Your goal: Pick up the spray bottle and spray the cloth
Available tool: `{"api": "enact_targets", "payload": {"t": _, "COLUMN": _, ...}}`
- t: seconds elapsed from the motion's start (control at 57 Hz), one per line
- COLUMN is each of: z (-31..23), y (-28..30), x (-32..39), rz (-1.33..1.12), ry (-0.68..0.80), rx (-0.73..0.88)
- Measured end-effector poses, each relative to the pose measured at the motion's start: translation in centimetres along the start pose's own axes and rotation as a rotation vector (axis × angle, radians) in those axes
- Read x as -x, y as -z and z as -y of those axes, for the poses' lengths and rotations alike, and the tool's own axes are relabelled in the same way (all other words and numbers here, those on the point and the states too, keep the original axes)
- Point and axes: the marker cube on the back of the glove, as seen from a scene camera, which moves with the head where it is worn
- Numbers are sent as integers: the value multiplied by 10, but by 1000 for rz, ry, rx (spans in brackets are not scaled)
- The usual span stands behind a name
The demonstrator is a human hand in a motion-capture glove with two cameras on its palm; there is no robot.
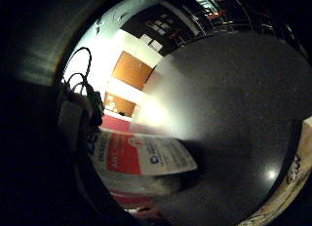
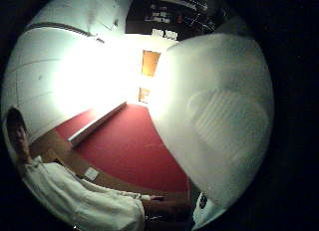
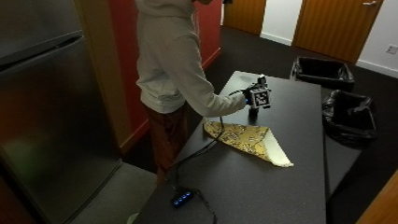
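Gloved right hand (image 3: 253, 97) sits at the spray bottle (image 3: 253, 112) on the far half of the table (image 3: 292, 186). Whether the hand has closed on it can't be told: the outside view hides the contact, and neither palm view shows it. The bottle fills much of both palm views, so it's close against the palm, prob. ready for the lift. It seems to stand upright on the tabletop, not yet raised.

The bottle's side carries a glossy red-and-white label (image 1: 141, 158). The thumb-side view shows a pale, rounded, faintly ribbed plastic surface (image 2: 219, 126), likely a smooth, light thing to hold.

The cloth (image 3: 249, 139) lies flat just nearer than the bottle, apart from it. It is mustard-yellow w/ a dark print, folded to a rough triangle w/ a pale underside showing at its near right tip. Spread this way, it gives the spray a broad target close by.

The tabletop is dark, smooth and slightly reflective. A black cable (image 3: 199, 151) trails from the arm toward the near left edge. Two black-lined bins (image 3: 322, 72) stand right of the table.
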Motion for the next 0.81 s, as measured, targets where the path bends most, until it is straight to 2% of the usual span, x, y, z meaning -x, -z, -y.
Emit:
{"api": "enact_targets", "payload": {"t": 0.158, "z": -7, "y": 4, "x": -11, "rz": -85, "ry": -35, "rx": 80}}
{"api": "enact_targets", "payload": {"t": 0.263, "z": -21, "y": 30, "x": -4, "rz": -70, "ry": -51, "rx": 174}}
{"api": "enact_targets", "payload": {"t": 0.386, "z": 1, "y": 49, "x": -12, "rz": -165, "ry": -29, "rx": -29}}
{"api": "enact_targets", "payload": {"t": 0.474, "z": -23, "y": 65, "x": 8, "rz": -84, "ry": -43, "rx": 96}}
{"api": "enact_targets", "payload": {"t": 0.685, "z": -22, "y": 116, "x": 36, "rz": -86, "ry": -52, "rx": -58}}
{"api": "enact_targets", "payload": {"t": 0.808, "z": -54, "y": 149, "x": 38, "rz": -144, "ry": -91, "rx": 47}}
